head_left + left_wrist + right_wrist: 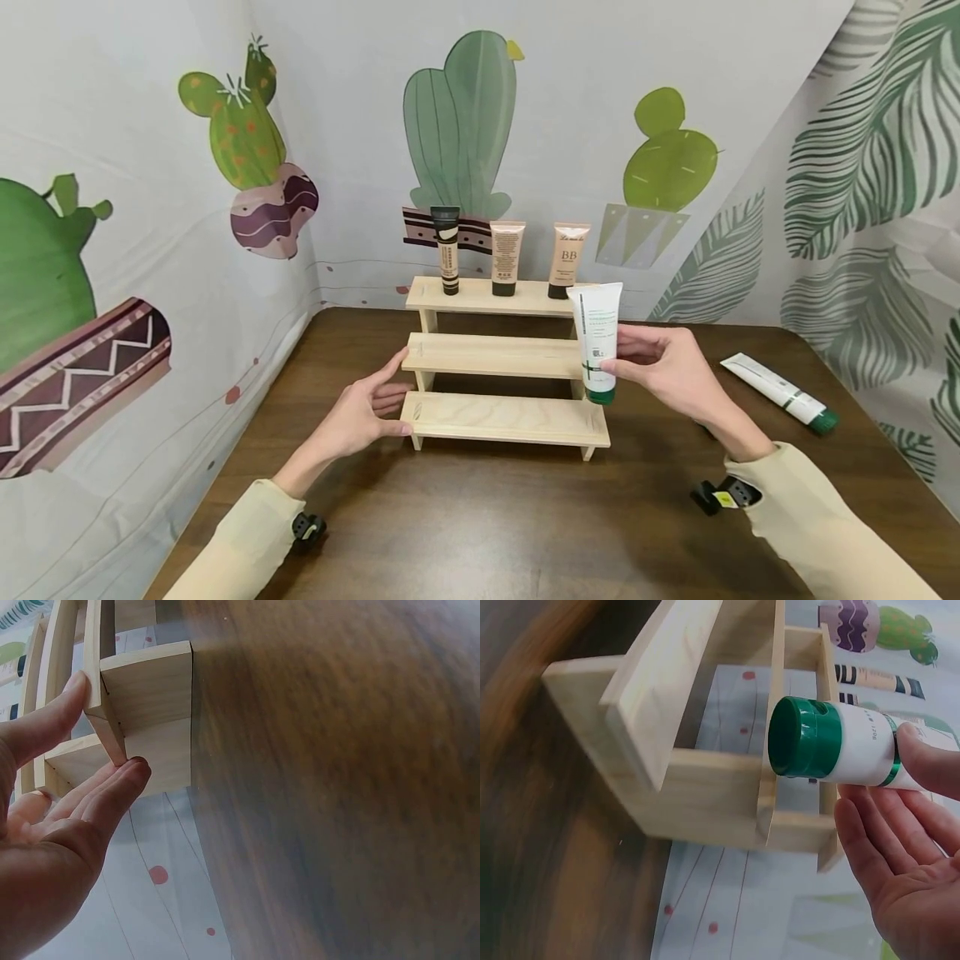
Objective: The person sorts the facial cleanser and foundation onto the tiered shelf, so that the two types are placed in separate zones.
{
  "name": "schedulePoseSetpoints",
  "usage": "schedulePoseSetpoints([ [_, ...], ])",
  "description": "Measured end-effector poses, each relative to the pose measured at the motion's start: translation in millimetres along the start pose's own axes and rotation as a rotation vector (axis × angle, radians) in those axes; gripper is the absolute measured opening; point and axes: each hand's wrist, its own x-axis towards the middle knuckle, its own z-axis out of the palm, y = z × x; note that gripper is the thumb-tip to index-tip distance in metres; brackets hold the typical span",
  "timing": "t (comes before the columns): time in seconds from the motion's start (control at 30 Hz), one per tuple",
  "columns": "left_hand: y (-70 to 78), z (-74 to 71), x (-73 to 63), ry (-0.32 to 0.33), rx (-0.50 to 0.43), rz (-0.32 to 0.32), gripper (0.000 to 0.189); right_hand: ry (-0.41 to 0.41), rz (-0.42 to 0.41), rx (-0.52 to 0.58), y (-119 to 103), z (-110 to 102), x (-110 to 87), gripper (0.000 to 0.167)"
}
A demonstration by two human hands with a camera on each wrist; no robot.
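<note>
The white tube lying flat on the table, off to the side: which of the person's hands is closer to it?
Right. The right hand is beside the lying tube, holding another white tube upright. The left hand touches the far end of the wooden shelf.

Stepped rack (495, 417) mid-bench (480, 517); three tubes (507, 258) on top step; one tube lying (780, 393) right of rack.

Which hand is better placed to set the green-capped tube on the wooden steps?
Right. The right hand already pinches the white tube cap-down beside the stepped shelf, while the left hand only steadies its left end.
</note>
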Motion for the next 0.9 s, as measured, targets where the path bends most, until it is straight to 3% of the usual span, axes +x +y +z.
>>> schedulePoseSetpoints([
  [0.5,2.6,-1.1,-1.1,0.004,0.004,-0.005,0.116,-0.018,-0.044,0.179,-23,51,33.0,0.046],
  [0.9,-0.7,-0.5,0.5,0.002,0.007,0.0,0.115,-0.009,-0.038,0.192,-32,94,55.0,0.049],
])
